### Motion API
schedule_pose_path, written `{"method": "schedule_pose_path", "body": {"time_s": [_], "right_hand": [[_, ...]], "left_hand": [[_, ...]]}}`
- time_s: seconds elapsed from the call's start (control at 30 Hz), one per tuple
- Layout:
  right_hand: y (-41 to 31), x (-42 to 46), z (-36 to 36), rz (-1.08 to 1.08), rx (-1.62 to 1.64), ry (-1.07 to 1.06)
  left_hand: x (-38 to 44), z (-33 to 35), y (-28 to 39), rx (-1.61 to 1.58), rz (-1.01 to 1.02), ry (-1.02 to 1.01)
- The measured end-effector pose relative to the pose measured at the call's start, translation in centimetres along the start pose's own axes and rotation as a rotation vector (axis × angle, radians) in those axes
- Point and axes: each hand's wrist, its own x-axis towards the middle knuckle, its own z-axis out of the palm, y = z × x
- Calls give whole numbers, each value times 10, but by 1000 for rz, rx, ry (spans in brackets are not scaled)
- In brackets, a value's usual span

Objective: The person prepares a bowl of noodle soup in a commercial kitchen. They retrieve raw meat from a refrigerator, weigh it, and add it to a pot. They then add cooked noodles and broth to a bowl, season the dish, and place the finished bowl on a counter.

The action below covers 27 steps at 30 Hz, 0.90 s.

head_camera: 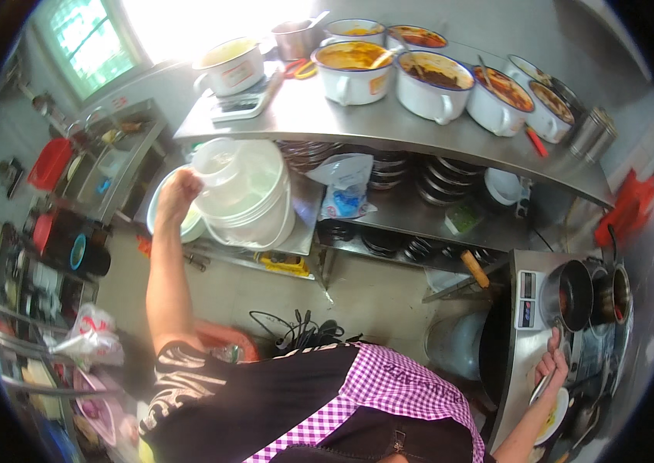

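Observation:
My left hand (pixel 178 191) grips a translucent plastic jug (pixel 220 162) above the mouth of a large white plastic bucket (pixel 254 208). Pale contents show in the jug. Partly behind my left forearm is a pale round tub (pixel 191 226). On the right, my right hand (pixel 550 367) is beside the handle of a dark pan (pixel 573 295), its fingers partly curled. A thin, shiny, light-edged object (pixel 541 389) lies against its palm; whether the fingers grip it or the handle cannot be told. A plate with yellow food (pixel 553 416) is partly hidden by that wrist.
White enamel pots (pixel 434 95) with sauces stand along the steel shelf (pixel 373 124), beside a kitchen scale (pixel 243 104) bearing another pot. Stacked dark dishes (pixel 448 179) fill the shelf below. A small digital scale (pixel 528 301) is by the pan. Black cables (pixel 304 333) lie near my body.

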Motion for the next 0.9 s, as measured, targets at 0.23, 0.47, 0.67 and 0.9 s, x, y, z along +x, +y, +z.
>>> {"method": "schedule_pose_path", "body": {"time_s": [0.23, 0.47, 0.67, 0.9], "right_hand": [[9, -32, 97, -51, -128, -153], [87, -24, 252, 315, -82, -581], [167, -5, 362, 596, -89, -652], [205, 2, 415, 625, -158, -786]], "left_hand": [[-19, 30, 14, 33, -36, -65], [-10, 37, 23, 66, -102, -300], [1, 51, 34, 178, -84, -449], [-7, 96, 53, 995, 217, -553]]}}
